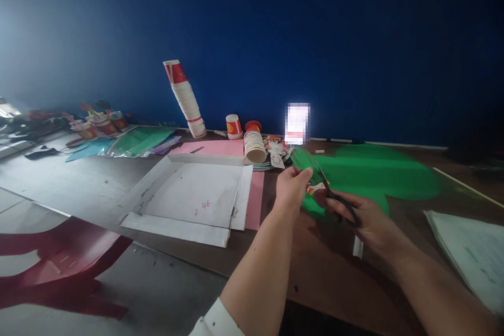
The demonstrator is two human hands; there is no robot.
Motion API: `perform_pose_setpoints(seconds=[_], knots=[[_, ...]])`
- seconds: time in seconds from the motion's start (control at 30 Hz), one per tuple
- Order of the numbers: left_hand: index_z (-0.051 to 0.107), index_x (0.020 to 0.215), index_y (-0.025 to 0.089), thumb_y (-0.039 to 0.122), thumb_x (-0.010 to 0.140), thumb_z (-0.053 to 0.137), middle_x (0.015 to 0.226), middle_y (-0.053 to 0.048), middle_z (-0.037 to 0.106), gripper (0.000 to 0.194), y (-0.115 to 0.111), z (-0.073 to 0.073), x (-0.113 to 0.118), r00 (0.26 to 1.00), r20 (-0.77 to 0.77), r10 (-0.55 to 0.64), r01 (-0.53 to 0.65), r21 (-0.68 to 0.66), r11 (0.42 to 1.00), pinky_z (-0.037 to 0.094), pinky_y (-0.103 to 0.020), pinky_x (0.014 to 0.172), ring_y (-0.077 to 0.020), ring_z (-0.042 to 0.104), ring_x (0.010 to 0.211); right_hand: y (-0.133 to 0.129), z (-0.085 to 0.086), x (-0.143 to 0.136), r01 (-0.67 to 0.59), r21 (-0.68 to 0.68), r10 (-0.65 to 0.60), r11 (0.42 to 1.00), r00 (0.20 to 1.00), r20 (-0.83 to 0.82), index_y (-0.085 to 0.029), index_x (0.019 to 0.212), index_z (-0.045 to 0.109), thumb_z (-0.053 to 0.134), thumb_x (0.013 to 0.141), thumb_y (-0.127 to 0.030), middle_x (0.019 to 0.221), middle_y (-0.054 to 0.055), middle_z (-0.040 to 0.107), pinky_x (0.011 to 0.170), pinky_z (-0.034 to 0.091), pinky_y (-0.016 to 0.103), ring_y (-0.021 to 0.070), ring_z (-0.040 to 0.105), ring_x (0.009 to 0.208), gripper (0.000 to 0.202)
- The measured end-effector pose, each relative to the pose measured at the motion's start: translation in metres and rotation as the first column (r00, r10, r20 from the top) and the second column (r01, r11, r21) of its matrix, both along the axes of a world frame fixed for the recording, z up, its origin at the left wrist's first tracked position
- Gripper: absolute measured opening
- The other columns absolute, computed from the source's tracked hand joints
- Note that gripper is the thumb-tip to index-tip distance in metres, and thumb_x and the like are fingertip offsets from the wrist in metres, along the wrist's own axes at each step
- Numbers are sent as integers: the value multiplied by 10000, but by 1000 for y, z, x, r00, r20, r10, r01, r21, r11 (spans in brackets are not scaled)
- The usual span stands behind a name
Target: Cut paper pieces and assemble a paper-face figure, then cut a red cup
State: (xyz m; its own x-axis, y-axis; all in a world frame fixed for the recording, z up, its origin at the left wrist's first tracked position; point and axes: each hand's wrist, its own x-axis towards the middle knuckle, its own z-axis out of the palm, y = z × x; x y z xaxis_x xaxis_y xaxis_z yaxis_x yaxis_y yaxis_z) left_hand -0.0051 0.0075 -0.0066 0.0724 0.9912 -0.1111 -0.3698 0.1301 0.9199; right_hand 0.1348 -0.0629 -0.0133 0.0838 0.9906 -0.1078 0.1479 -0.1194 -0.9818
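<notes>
In the head view, my right hand (pixel 368 220) grips a pair of scissors (pixel 348 207) by its dark handles. The blades point up and away, toward my left hand (pixel 292 186). That hand is closed, thumb on top, around a small red, white and yellow printed paper piece (pixel 315 188); its full shape is partly hidden by the fingers and blurred. Beneath both hands lies a bright green sheet (pixel 366 170). Just beyond my left hand is a pile of red and white paper cut-outs (pixel 277 152).
A tall, leaning stack of paper cups (pixel 187 102) stands by the blue wall. One upturned cup (pixel 233 127) and a lying cup stack (pixel 255 148) are nearby. Left are a shallow white cardboard tray (pixel 189 189), pink paper (pixel 255 210) and a red chair (pixel 66 262). White papers (pixel 468 252) lie right.
</notes>
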Motion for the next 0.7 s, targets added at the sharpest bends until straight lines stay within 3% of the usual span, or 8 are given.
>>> perform_pose_setpoints(seconds=[0.17,0.53,0.7], knots=[[519,590,166,322,686,739,510,37,468,287,-2,2,-1,1000,-14,-6,6,-7,1000,336,-212,508,-76,422,489,0,1,0,-15,-2,15,1000,1000,-16,-228,1080,782,756,684,-592,701,25,611,529,372,253,141,479,620,539],[572,636,161,336,698,724,534,19,509,240,-2,2,-2,997,-72,-32,33,10,999,356,-227,524,-95,459,506,3,-10,6,-14,-47,10,999,997,-81,-252,1061,775,776,704,-528,676,-7,602,491,291,235,118,448,603,452],[578,646,158,340,689,733,555,12,522,243,-1,1,-1,997,-66,-31,32,18,999,358,-231,526,-95,460,507,3,-10,6,-24,-3,24,1000,999,-48,-234,1077,775,772,716,-518,712,18,638,538,360,260,148,510,652,460]])
